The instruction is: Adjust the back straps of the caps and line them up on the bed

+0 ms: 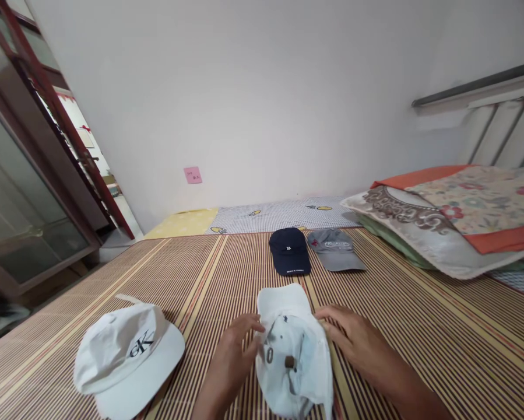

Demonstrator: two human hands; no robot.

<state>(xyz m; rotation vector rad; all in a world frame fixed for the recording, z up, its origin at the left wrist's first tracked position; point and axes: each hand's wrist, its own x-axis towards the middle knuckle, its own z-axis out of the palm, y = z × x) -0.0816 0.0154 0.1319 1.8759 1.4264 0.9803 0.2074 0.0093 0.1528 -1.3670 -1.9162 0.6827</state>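
Observation:
A white cap (293, 350) lies on the striped bamboo mat (419, 326) right in front of me, its back strap toward me. My left hand (234, 350) grips its left edge with curled fingers. My right hand (358, 344) holds its right edge, fingers pressed on the fabric. A second white cap (126, 359) with a black logo rests to the left, apart from my hands. Further back lie a navy cap (289, 252) and a grey cap (336, 249), side by side.
Stacked pillows and folded bedding (454, 216) sit at the right against a slatted headboard (502, 131). A checked sheet (283, 214) runs along the white wall. A glass door with a red-brown frame (34, 163) stands at the left.

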